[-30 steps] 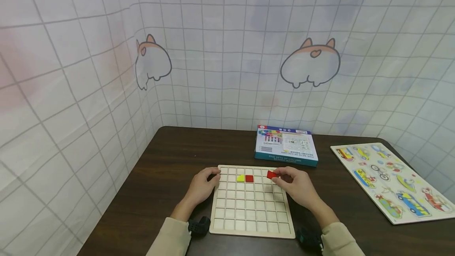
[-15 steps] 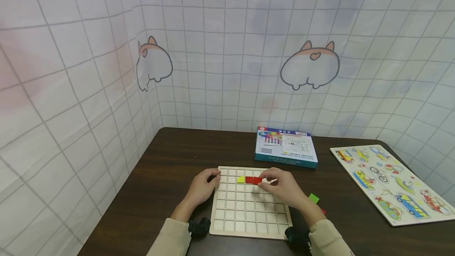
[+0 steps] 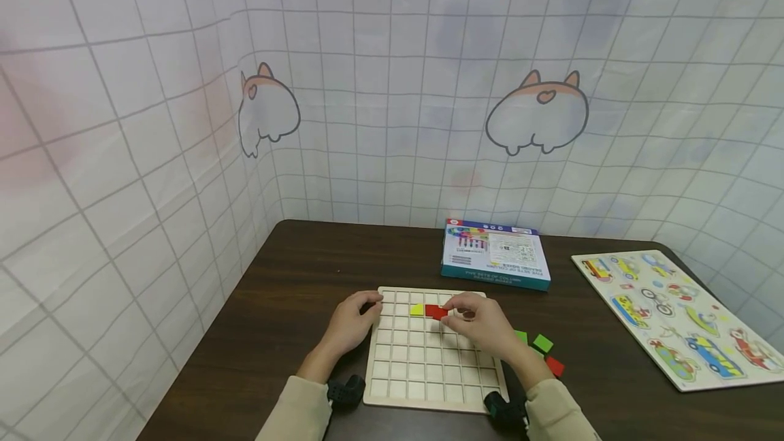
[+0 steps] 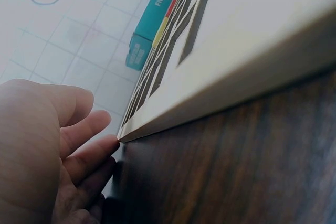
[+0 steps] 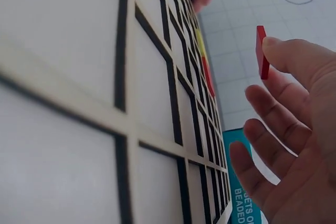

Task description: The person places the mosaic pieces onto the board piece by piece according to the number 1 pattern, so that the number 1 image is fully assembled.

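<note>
A pale wooden grid board [image 3: 435, 386] lies on the dark table. In an upper row sit a yellow tile [image 3: 417, 309], triangular in the head view, and a red square tile [image 3: 429, 309] beside it. My right hand [image 3: 480, 324] pinches another red square tile [image 5: 261, 56] between thumb and forefinger. In the right wrist view that tile is apart from the board, standing on edge; the other fingers are loosely bent. From the head it overlaps the laid red tile. My left hand [image 3: 350, 324] touches the board's upper left edge with its fingertips [image 4: 111, 142].
Loose green tiles [image 3: 542, 343] and a red tile [image 3: 554, 366] lie right of the board, partly behind my right forearm. A blue and white box [image 3: 495, 254] stands behind the board. A picture puzzle board [image 3: 680, 318] lies at the right.
My right hand has carried the red tile leftward over the board to the laid red tile. Loose tiles have come into sight beside the right forearm. The left hand has stayed at the edge.
</note>
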`<state>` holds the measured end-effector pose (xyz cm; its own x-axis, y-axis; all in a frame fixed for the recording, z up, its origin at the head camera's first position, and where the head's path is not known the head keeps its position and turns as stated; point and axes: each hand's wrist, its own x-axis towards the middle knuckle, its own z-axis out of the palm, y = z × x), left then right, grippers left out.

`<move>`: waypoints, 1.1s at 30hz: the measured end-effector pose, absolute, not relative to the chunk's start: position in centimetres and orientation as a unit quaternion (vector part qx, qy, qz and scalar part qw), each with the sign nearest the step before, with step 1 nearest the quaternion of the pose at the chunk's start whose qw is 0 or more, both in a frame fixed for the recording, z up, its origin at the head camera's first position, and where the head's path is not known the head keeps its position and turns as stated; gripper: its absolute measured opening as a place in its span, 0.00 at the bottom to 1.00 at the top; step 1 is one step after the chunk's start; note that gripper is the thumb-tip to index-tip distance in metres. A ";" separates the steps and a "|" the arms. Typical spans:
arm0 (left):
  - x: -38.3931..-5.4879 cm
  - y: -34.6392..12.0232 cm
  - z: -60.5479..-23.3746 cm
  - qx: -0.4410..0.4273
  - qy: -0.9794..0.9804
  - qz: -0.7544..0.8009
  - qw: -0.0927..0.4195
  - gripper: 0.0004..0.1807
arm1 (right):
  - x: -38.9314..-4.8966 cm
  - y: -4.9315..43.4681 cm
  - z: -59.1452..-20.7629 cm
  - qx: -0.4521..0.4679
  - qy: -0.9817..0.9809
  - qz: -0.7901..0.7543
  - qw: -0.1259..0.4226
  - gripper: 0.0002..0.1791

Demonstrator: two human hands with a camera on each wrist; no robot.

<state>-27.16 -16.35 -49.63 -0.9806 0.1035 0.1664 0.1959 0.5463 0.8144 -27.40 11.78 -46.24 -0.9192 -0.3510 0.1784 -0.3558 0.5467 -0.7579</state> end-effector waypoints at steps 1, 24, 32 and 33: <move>-27.1 -16.3 -49.6 -0.085 -0.878 -0.469 0.049 0.17 | -27.4 11.8 -46.3 0.195 -0.880 0.433 0.003 0.08; -27.1 -16.6 -50.1 -0.086 -0.880 -0.464 0.054 0.17 | -28.2 11.5 -48.1 0.191 -0.891 0.410 0.023 0.06; -27.1 -16.4 -49.7 -0.089 -0.882 -0.459 0.056 0.17 | -28.2 10.6 -47.9 0.229 -0.894 0.385 0.014 0.08; -27.1 -16.4 -49.7 -0.087 -0.882 -0.460 0.055 0.17 | -28.1 10.5 -47.9 0.230 -0.895 0.381 0.015 0.08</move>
<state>-27.11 -16.40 -49.67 -0.9787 0.1031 0.1778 0.2048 0.5618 0.8015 -28.14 10.52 -47.93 -0.8935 -0.4012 0.2017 -0.4236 0.6042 -0.6749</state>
